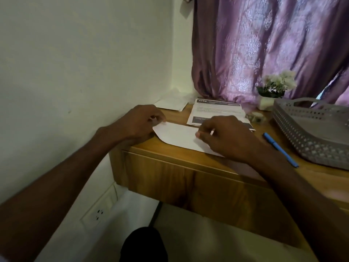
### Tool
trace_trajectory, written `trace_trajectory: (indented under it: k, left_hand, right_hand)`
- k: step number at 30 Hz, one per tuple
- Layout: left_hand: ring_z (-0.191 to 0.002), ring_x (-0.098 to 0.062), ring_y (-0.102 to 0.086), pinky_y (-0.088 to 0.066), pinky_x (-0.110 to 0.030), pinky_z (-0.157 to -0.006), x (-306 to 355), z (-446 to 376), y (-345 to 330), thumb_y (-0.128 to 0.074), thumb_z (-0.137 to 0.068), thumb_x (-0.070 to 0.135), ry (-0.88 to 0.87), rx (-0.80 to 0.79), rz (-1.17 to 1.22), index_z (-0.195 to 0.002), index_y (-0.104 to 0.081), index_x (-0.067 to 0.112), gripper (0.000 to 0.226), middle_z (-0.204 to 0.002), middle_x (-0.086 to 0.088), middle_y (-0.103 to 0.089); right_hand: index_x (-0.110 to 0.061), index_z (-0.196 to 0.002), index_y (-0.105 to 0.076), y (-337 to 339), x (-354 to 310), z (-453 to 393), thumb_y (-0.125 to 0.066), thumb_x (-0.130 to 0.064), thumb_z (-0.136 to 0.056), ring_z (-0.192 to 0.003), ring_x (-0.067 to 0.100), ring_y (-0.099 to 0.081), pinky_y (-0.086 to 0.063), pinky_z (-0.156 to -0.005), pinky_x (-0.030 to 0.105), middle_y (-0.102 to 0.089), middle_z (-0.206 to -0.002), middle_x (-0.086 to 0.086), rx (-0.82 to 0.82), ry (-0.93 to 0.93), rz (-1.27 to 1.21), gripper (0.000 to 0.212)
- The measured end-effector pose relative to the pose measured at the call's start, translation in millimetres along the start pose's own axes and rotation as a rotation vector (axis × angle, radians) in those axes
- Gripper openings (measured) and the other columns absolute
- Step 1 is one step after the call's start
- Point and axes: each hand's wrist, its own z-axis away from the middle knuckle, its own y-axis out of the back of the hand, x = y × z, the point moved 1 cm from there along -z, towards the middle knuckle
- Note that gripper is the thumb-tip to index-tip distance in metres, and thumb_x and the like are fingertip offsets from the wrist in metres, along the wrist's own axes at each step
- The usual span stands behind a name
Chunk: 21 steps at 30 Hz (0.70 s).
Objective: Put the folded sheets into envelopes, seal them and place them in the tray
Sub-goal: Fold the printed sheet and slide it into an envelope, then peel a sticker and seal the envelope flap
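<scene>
Desk bears envelope — lengthwise left-right, flap leftward.

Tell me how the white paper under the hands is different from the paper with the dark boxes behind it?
The envelope is plain white with no print showing, while the printed sheets carry dark bands and lines of text. The envelope lies near the desk's front edge, held by the left hand and right hand; the printed sheets lie farther back by the curtain, with the right hand in front of their near edge. Both lie flat on the wooden desk.
</scene>
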Motion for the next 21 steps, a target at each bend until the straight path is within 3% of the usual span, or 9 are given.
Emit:
trace_trajectory:
  k: [2,5,8,10,14,21]
  left_hand:
    - [-0.117,-0.021,-0.060,-0.046,-0.028,-0.093,6.1,-1.1,8.7,-0.059,-0.100,0.006,-0.007,-0.064,-0.026,-0.129,-0.070,0.018,0.033,-0.134,-0.002,-0.065]
    - [-0.120,-0.020,-0.054,-0.041,-0.023,-0.090,18.3,-7.8,13.4,-0.050,-0.101,0.001,-0.005,-0.098,-0.010,-0.142,-0.059,0.018,0.045,-0.143,-0.004,-0.058]
    - [-0.142,-0.026,-0.045,-0.038,-0.040,-0.116,33.1,-8.6,-14.0,-0.048,-0.106,0.045,0.017,-0.300,-0.052,-0.158,-0.036,0.031,0.055,-0.161,-0.001,-0.043]
    - [-0.155,-0.025,-0.027,-0.022,-0.045,-0.126,41.1,-4.6,-35.3,-0.035,-0.107,0.055,0.058,-0.415,-0.133,-0.164,-0.020,0.027,0.065,-0.170,-0.001,-0.025]
    - [-0.160,-0.020,-0.012,-0.009,-0.041,-0.130,42.9,-2.9,-45.2,-0.023,-0.110,0.051,0.054,-0.380,-0.203,-0.166,-0.012,0.020,0.065,-0.174,-0.002,-0.011]
    - [-0.160,-0.016,-0.009,-0.007,-0.037,-0.129,45.0,0.8,-41.9,-0.021,-0.110,0.053,0.045,-0.393,-0.217,-0.166,-0.011,0.023,0.065,-0.174,0.003,-0.007]
  right_hand:
    - [-0.022,-0.110,-0.076,-1.9,-2.7,-10.7,-0.058,-0.043,-0.100,-0.097,0.017,-0.064,-0.050,-0.085,0.036,-0.073,-0.113,-0.002,0.056,-0.036,-0.017,0.029]
    - [-0.020,-0.119,-0.073,-15.6,-5.1,-25.4,-0.052,-0.039,-0.103,-0.106,0.023,-0.064,-0.051,-0.094,0.039,-0.071,-0.123,0.002,0.014,-0.088,-0.002,0.032]
    - [-0.019,-0.123,-0.068,-33.8,-11.4,-31.9,-0.044,-0.036,-0.106,-0.108,0.025,-0.063,-0.050,-0.095,0.041,-0.070,-0.123,0.006,-0.037,-0.085,-0.007,0.034]
    - [-0.023,-0.134,-0.060,-44.6,-14.9,-30.6,-0.037,-0.041,-0.107,-0.123,0.028,-0.059,-0.047,-0.102,0.044,-0.064,-0.135,0.007,-0.126,-0.107,-0.008,0.039]
    - [-0.024,-0.159,-0.032,-51.4,-14.1,-19.2,-0.025,-0.051,-0.109,-0.153,0.024,-0.028,-0.025,-0.123,0.049,-0.029,-0.167,0.001,-0.259,-0.129,0.053,0.057]
    - [-0.024,-0.163,-0.017,-29.5,35.2,14.0,-0.014,-0.066,-0.103,-0.158,0.021,-0.012,-0.010,-0.125,0.052,-0.010,-0.172,-0.001,-0.301,-0.341,0.118,0.074]
